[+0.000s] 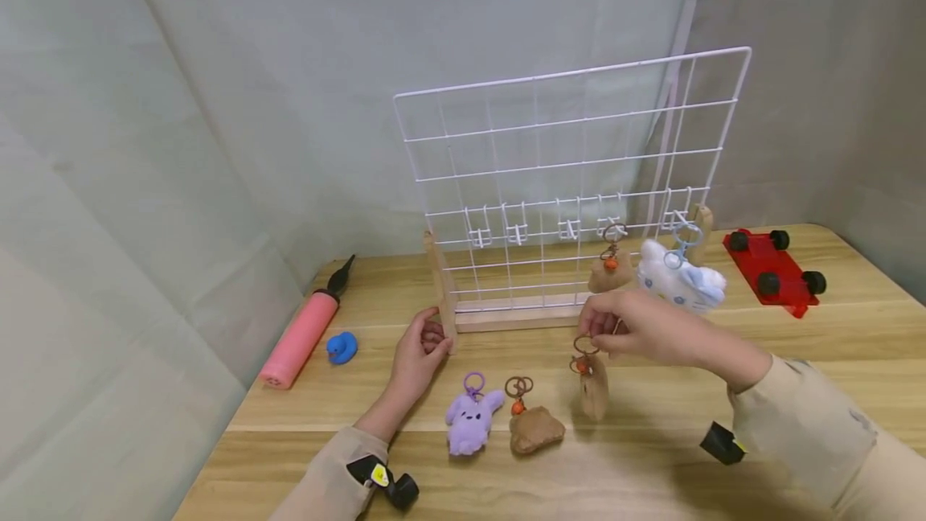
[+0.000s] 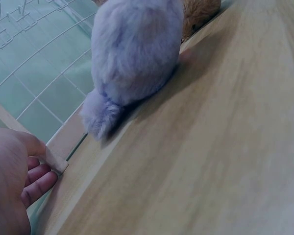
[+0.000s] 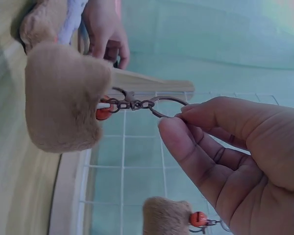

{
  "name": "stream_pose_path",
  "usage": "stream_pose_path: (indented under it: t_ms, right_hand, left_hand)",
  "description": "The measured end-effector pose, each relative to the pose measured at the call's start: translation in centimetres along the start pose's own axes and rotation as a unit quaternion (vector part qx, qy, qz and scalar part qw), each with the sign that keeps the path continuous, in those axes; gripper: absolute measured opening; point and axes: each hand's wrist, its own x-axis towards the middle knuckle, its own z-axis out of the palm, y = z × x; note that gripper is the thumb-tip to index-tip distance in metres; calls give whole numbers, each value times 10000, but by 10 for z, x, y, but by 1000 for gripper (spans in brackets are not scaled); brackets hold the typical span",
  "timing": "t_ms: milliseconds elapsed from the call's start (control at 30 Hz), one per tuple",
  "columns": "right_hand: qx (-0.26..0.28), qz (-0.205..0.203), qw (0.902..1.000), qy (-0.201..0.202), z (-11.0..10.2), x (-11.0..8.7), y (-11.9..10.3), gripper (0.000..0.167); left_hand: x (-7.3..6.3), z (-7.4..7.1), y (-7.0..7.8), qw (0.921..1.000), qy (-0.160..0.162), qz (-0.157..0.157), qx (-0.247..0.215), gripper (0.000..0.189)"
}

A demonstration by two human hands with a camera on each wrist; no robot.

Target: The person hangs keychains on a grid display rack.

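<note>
My right hand (image 1: 637, 328) pinches the metal ring of a brown plush keychain (image 3: 66, 98) between thumb and forefinger. The plush dangles below it, an orange bell (image 3: 103, 113) by its clasp. At the rack's left end my left hand (image 1: 417, 354) grips the wooden foot (image 2: 55, 160), thumb on one side and fingers on the other. The white wire rack (image 1: 571, 159) stands on wooden supports and carries a row of hooks. Another brown plush keychain (image 1: 610, 270) and a white-and-blue plush keychain (image 1: 676, 280) hang at its right. On the table lie a purple plush keychain (image 1: 470, 424) and a brown one (image 1: 537, 429).
A pink hand pump (image 1: 302, 336) with a black nozzle lies at the table's left, beside a small blue rubber duck (image 1: 342, 347). Far right sits a red toy car chassis (image 1: 772, 265) with black wheels. Pale cloth (image 1: 289, 87) hangs behind the wooden table (image 1: 622, 473).
</note>
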Motion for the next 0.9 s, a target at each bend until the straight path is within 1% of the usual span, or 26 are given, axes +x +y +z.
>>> stream_pose_path:
  t_ms: [133, 333, 533, 667, 767, 900]
  right_hand:
    - [30, 78, 10000, 15, -8, 1, -4, 9]
    - [-487, -143, 9982, 304, -18, 5, -7, 12]
    - [-713, -230, 9968, 287, -26, 12, -7, 12]
    - [-859, -271, 9952, 380, -33, 16, -11, 15]
    - [-997, -243, 9935, 488, -39, 19, -14, 15]
    - [-963, -50, 9939, 528, -47, 24, -18, 12]
  left_hand:
    - [0, 0, -1, 10000, 5, -13, -37, 50]
    - [0, 0, -1, 10000, -2, -25, -79, 50]
    - [0, 1, 0, 10000, -13, 15, -11, 49]
    - [0, 1, 2, 10000, -7, -12, -45, 50]
    - [0, 1, 4, 10000, 5, -7, -65, 50]
    - [-1, 0, 4, 10000, 7, -9, -75, 50]
